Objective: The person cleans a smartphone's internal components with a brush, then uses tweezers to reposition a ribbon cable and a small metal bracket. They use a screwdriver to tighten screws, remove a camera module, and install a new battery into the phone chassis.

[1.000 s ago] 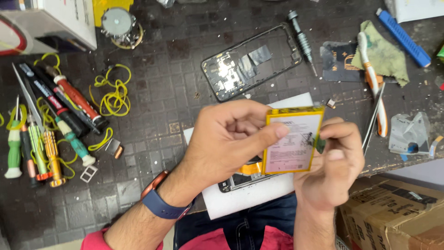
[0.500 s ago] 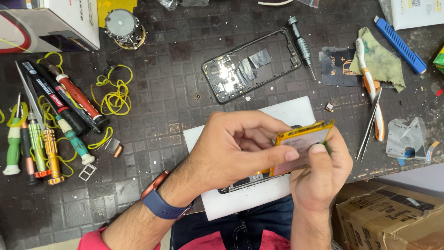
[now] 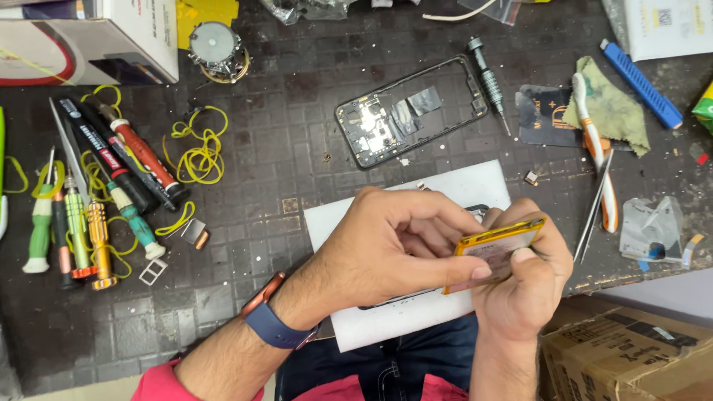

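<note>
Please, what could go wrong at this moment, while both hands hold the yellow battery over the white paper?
1. The left hand and right hand pinch the thin yellow battery by its edges; hard pressure might bend or puncture it.
2. It is held tilted above the white paper near the table edge, so a slip could send it down toward the cardboard box.
3. The opened phone frame lies exposed beside a screwdriver; a careless sweep of an arm could knock them.
</note>
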